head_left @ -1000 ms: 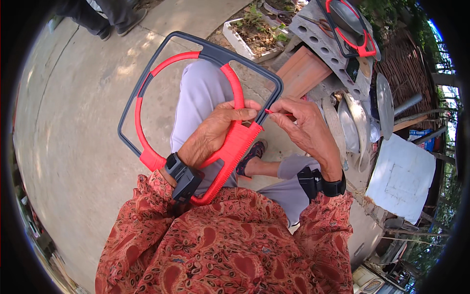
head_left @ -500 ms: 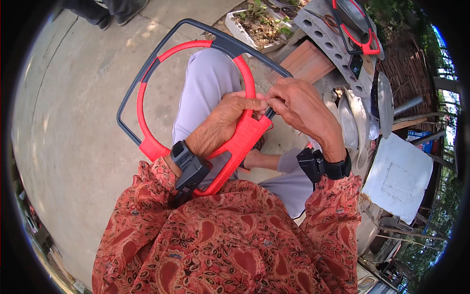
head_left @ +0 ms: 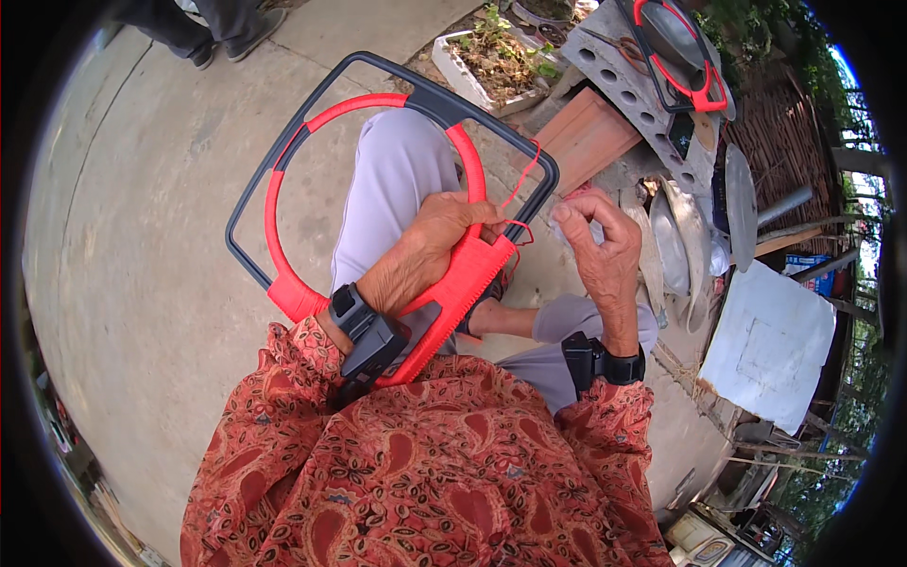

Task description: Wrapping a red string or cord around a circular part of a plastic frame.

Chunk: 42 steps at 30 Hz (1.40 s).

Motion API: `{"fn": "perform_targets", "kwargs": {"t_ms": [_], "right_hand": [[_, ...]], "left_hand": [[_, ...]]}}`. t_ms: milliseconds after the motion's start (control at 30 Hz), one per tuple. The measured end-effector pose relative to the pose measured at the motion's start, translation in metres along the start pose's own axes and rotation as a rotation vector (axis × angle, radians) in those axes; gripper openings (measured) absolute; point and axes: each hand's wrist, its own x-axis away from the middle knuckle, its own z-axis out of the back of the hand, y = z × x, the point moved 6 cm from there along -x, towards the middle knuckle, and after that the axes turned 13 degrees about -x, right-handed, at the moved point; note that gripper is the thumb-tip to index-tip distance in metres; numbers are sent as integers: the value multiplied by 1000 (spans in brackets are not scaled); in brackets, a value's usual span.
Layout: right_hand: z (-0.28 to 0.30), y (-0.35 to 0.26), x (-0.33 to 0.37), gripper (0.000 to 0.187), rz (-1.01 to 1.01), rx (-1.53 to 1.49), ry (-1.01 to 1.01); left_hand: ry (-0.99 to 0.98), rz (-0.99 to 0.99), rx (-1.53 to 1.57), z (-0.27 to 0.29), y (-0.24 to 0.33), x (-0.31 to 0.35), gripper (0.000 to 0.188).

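While a red patterned shirt (head_left: pixel 425 463) fills the nearest ground, both forearms reach forward from its sleeves, a black device (head_left: pixel 378 345) strapped at the left wrist and another (head_left: pixel 583 361) at the right. Just beyond, the left hand (head_left: pixel 430 241) is clamped on a black-and-red frame (head_left: pixel 460 283), its thumb and fingers closing where the red ring runs into the ribbed, red-wrapped part. This frame lies tilted across the person's lap, its ring around the view of a knee in pale lilac trousers (head_left: pixel 402 165). A loose red strand (head_left: pixel 521 181) curls over the frame's right side, near the left fingertips. Apart from the left hand, the right hand (head_left: pixel 607 255) is raised just beside the frame with fingers bent; whether they pinch anything, I cannot tell.

Farther out on the right, a white board (head_left: pixel 770 345) leans among clutter, and a reddish slab (head_left: pixel 586 140) sits near a grey block with round holes (head_left: pixel 614 74). On that block rest scissors and a second black-and-red frame (head_left: pixel 704 97). Beside the slab stands a white planter (head_left: pixel 455 68). Across the concrete (head_left: pixel 170 236), another person's dark shoes (head_left: pixel 257 36) show at the top left.
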Motion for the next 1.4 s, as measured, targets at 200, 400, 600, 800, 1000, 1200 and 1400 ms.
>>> {"fn": "perform_targets", "kwargs": {"t_ms": [200,400,600,800,1000,1200,1400], "right_hand": [[-42,37,56,6,-305,-300,-105],[-74,59,58,25,-502,-826,82],[-79,70,61,26,-474,-936,49],[-71,60,59,17,-339,-754,204],[-66,63,62,12,-431,-843,277],[-14,47,121,4,-586,-610,-139],[94,31,270,3,-1119,-499,-66]], "left_hand": [[38,-36,-2,-1,-2,0,13],[126,-21,-165,-3,7,9,7],[154,-112,-179,-1,9,4,9],[130,-4,-136,-1,4,5,11],[-137,144,38,-15,4,10,22],[-369,109,-57,-12,9,24,29],[-260,79,14,-5,14,14,31]]}}
